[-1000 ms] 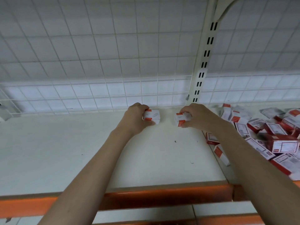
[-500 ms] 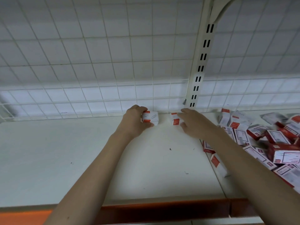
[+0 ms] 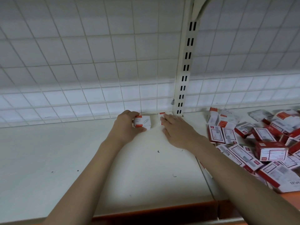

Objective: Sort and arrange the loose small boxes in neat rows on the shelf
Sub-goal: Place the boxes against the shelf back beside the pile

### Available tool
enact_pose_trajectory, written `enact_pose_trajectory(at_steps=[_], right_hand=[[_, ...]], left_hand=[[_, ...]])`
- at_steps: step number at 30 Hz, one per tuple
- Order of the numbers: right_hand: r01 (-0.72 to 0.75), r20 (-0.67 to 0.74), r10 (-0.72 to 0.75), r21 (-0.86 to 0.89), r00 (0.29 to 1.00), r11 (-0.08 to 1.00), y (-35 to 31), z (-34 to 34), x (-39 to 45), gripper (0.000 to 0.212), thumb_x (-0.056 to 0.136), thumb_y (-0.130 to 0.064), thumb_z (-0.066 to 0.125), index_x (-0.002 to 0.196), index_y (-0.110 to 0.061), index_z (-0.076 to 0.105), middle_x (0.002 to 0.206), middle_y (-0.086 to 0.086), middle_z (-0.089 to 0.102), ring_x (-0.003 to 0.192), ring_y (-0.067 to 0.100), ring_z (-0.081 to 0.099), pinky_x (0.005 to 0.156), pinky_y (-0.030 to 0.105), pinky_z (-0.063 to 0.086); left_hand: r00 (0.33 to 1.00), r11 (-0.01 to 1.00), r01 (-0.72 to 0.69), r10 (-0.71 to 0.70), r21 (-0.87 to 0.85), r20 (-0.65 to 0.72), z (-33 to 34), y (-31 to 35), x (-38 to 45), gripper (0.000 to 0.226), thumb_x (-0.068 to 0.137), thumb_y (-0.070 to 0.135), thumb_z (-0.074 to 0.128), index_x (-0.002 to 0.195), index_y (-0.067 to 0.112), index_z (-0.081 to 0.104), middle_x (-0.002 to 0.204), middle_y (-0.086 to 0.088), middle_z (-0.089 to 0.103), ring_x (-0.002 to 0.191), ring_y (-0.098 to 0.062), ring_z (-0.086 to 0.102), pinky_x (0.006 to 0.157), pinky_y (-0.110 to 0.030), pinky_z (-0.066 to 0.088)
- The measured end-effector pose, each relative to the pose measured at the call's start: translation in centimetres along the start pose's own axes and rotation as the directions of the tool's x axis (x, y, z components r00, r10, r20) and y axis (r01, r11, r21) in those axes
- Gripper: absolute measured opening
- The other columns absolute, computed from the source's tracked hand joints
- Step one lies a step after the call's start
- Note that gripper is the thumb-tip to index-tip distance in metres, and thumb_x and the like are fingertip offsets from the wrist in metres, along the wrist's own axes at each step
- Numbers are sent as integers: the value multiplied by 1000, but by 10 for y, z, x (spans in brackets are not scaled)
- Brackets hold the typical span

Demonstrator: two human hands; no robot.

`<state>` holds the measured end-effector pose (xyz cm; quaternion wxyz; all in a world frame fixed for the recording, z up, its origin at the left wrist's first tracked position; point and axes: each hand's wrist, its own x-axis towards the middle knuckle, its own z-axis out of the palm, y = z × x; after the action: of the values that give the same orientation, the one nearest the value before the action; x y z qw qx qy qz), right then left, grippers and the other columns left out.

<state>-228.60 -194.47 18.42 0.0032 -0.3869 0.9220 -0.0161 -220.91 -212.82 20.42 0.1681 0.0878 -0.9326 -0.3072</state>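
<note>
White paperclip box (image 3: 142, 123) gripped by left hand (image 3: 126, 127), set against wire grid back (image 3: 97, 82) to start row; right hand (image 3: 177, 129) flat, fingers (image 3: 167, 118) straight, pressing second box (image 3: 162, 114) back.

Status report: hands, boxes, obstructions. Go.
Left hand grips box at back grid. Right hand flat over second box, fingers straight. Loose pile right. Nothing in the way.

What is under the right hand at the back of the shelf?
A small red-and-white box shows beside the flat fingers of the right hand, against the wire grid. The hand covers most of the box; its label cannot be read.
</note>
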Motion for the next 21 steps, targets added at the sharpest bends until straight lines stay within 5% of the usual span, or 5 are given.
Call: enact_pose_trajectory(at_steps=[21], right_hand=[[-20,-40,25,122,999,992,7,-9,8,51,101,-23,27,147,-8,13,156,7,9,143,20,7,116,30,9]], left_hand=[[1000,1000,-5,5,1,3,6,6,1,50,70,21,80,114,8,60,104,-6,55,84,-17,51,77,-25,43]])
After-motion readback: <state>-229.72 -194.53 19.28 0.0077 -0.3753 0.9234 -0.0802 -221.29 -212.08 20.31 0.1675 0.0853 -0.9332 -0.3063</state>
